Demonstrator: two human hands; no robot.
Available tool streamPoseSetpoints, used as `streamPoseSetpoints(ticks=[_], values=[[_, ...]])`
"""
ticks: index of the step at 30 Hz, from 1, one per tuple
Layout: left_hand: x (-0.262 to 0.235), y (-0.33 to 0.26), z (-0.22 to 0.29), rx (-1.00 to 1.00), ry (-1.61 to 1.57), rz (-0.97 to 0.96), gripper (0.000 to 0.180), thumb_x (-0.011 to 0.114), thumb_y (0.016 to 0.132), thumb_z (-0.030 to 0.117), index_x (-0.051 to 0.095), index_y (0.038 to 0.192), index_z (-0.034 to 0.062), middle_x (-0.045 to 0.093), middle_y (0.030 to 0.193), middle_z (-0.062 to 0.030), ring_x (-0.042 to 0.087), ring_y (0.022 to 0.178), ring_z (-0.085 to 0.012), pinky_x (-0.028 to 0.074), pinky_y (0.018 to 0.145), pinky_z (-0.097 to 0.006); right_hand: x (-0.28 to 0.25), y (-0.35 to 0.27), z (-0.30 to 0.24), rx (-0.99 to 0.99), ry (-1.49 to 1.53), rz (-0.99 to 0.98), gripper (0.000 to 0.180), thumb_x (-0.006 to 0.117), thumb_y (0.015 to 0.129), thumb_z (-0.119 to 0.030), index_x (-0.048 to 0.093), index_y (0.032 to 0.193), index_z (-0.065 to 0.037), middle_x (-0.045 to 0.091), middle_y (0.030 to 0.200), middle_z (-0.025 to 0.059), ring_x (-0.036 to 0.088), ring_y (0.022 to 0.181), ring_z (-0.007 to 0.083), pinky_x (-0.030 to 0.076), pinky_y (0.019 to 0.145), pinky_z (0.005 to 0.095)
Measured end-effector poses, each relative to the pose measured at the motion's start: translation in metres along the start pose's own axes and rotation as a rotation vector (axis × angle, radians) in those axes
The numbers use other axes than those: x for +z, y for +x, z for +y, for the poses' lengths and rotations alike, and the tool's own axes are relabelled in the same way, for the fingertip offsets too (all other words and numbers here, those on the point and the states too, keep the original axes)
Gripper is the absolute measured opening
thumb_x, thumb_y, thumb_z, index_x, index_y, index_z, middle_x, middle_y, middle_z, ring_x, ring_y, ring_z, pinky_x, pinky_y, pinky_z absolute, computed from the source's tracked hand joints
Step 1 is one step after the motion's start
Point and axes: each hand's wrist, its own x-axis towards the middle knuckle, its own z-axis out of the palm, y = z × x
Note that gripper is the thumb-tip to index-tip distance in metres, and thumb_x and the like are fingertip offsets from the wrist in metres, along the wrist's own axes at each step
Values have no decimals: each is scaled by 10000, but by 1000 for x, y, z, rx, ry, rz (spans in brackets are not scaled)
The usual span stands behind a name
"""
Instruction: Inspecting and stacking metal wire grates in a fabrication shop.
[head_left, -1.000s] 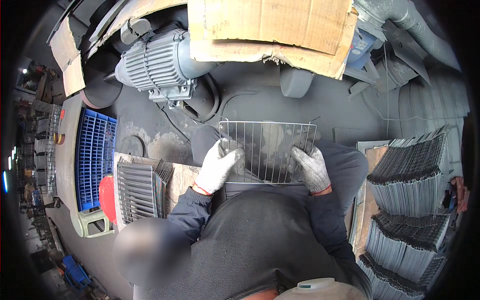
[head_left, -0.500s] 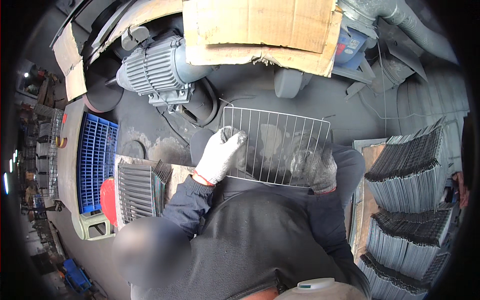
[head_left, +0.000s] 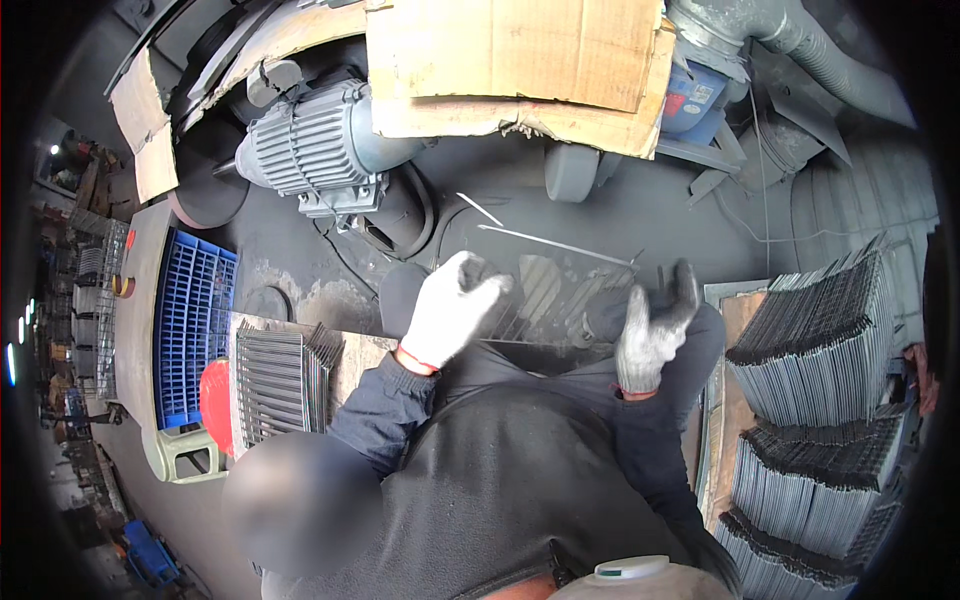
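Note:
A rectangular metal wire rack [head_left: 556, 246], smeared by motion, is between my gloved hands above my lap. Its far edge shows as a bright slanting line, and its thin bars are faint. My left hand [head_left: 446, 307], in a white knit glove, is curled at the rack's left side, thumb and fingers closed on it; the exact grip is blurred. At the rack's right end, my right hand [head_left: 654, 335] has its thumb and fingers spread apart, its glove greyed on the fingers. Contact between the right hand and the rack cannot be made out.
Stacks of wire racks [head_left: 808, 335] stand on my right. To my left, more racks [head_left: 283, 385] lie on a board beside a blue plastic crate [head_left: 195, 325] and a red round object [head_left: 216, 405]. Ahead are a grey electric motor [head_left: 310, 140] and a cardboard sheet [head_left: 515, 60].
The rack has swung from a clear, face-on position into a blurred tilt. My right hand has let go of its side and opened; my left hand has shifted slightly right.

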Motion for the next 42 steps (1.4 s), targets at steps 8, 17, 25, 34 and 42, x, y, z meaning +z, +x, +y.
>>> streamPoseSetpoints(ticks=[8,17,25,34,42], values=[[17,-10,25,534,606,2,427,910,810,287,723,1120,61,749,1049,-138,726,995,-354,574,788,-433,3,8,-35,-11,-359,-867,336,794,961,-64,686,1270,11,771,1119,105,731,1049,226,593,948,360],[41,-18,-13,-229,-807,248,1089,861,888,77,150,1712,76,457,1599,-252,615,1307,-319,528,1106,-414,10,-1,-13,632,666,-166,341,695,1096,-289,617,1311,-36,708,1207,118,705,1099,235,594,934,373],[48,-15,-17,-61,-627,548,1084,841,934,131,109,1731,74,335,1698,-283,448,1532,-331,442,1204,-428,31,-33,20,725,948,-256,409,604,1131,-366,560,1353,-25,654,1293,194,646,1257,415,507,1113,602],[47,-13,-43,-170,-1018,217,556,702,1067,252,482,1524,25,653,1413,-189,684,1228,-264,570,993,-408,34,-31,8,743,748,-393,458,639,1109,-372,581,1408,-30,639,1374,148,614,1317,327,464,1175,597],[25,-3,-59,-227,-1003,316,125,677,1089,178,633,1029,77,638,865,-3,615,732,-105,527,659,-300,34,-21,11,895,802,-222,409,719,1049,-187,586,1398,-20,690,1330,146,715,1138,301,575,992,467]])
